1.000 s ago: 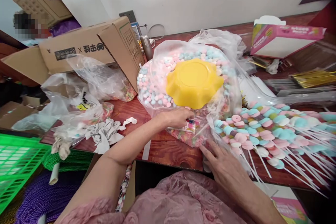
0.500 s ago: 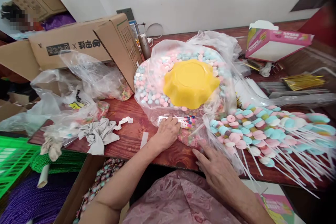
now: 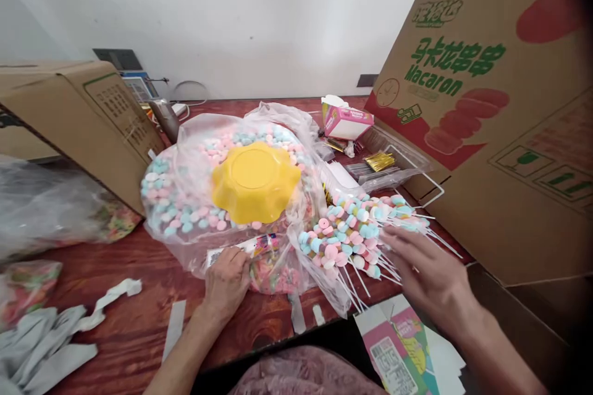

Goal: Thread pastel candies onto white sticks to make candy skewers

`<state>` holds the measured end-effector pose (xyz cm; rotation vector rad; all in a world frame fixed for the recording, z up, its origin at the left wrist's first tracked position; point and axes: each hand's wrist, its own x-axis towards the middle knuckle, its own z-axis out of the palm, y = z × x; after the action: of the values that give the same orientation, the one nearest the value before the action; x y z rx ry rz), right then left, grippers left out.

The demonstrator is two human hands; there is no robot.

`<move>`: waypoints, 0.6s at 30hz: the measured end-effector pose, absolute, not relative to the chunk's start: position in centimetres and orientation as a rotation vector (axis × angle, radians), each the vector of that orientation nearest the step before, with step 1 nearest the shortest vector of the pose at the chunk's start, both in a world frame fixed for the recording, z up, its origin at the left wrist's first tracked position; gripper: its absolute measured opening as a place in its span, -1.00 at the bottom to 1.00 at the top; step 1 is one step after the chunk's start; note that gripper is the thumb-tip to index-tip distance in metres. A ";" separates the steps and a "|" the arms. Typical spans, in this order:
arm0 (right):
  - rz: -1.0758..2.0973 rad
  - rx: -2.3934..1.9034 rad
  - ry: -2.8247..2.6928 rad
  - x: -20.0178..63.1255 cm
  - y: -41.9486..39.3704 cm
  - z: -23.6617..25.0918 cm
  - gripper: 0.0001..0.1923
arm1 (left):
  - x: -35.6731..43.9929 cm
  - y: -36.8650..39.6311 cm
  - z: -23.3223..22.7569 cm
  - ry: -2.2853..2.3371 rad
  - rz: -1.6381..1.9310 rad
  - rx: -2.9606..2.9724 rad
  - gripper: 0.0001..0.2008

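Note:
My left hand (image 3: 227, 278) rests at the near edge of a clear plastic bag, its fingers curled on a printed packet (image 3: 266, 244). Beneath the packet lie pink and reddish candies (image 3: 275, 278) in clear plastic. My right hand (image 3: 433, 274) is open, fingers stretched out, over the stick ends of a pile of marshmallow skewers (image 3: 345, 234); whether it touches them I cannot tell. Beyond my left hand, a large clear bag (image 3: 160, 197) holds loose pink, blue and white marshmallows. An upturned yellow wavy-edged bowl (image 3: 254, 182) sits on top of it.
A tall macaron carton (image 3: 445, 197) stands at the right, and another carton (image 3: 115, 129) at the left. Gold ties (image 3: 380, 162) lie in a clear tray at the back right. Grey cloth (image 3: 50, 345) and tape (image 3: 175, 324) lie at the left. Printed cardboard (image 3: 398, 345) is below the table's edge.
The view has swung right, bringing the tall carton into sight. My right hand has moved from the table edge to the skewers' sticks. My left hand remains at the packet.

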<state>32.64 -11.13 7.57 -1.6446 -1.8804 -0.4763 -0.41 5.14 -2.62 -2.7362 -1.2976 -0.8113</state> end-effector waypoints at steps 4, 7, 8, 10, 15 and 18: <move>-0.673 -1.820 -1.592 40.7 -9.7 7.8 -0.84 | -1.2 5.5 -2.8 -1.280 -1.015 -2.841 -0.76; -0.727 -1.887 -1.379 44.2 -10.3 6.8 -0.79 | -1.8 5.9 -2.7 -1.283 -1.054 -2.952 -0.76; -0.729 -1.900 -1.332 44.6 -10.7 6.4 -0.77 | -1.9 6.0 -2.6 -1.291 -1.043 -2.973 -0.75; -0.713 -1.927 -1.263 44.2 -11.7 5.6 -0.75 | -1.9 6.2 -2.3 -1.322 -1.001 -2.994 -0.73; -0.666 -1.810 -1.266 39.4 -12.0 5.2 -0.85 | -1.2 6.3 -1.6 -1.493 -1.106 -2.931 -0.69; -0.657 -1.952 -1.529 37.9 -10.7 5.5 -0.79 | -1.0 6.1 -1.6 -1.505 -1.193 -2.878 -0.70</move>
<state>37.85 -10.73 5.52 -1.9522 -1.5290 -0.6569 -0.96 6.13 -1.59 -2.8780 -1.5050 -1.1926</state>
